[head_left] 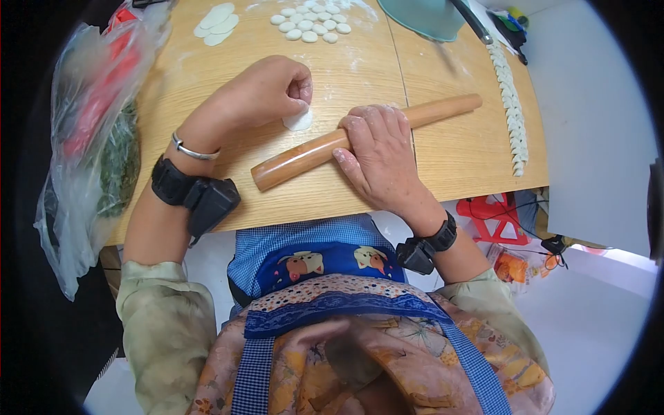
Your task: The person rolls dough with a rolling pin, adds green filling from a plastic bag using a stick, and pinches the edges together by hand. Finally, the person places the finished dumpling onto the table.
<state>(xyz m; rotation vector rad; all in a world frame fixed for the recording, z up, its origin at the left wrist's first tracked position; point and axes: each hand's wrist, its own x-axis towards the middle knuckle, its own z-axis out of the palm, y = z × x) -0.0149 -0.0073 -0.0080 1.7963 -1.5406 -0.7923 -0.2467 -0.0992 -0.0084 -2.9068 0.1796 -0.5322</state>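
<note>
A: Head view. Left hand (pixel 280 86)?
B: Curled nearly closed, pinching the dough disc (pixel 297 122) just beyond the rolling pin (pixel 294 162).
A: Disc look?
B: White, thin, flat, partly covered by fingers.
A: Right hand (pixel 379 152)?
B: Half curled over the pin, gripping. Pin's tan, smooth, glossy.
A: Rest?
B: Small dough rounds (pixel 308 34) well beyond the pin.

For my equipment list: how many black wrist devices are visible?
2: a black wrist device beside the silver bangle on the left arm; another on the wrist of the right hand resting on the rolling pin.
</note>
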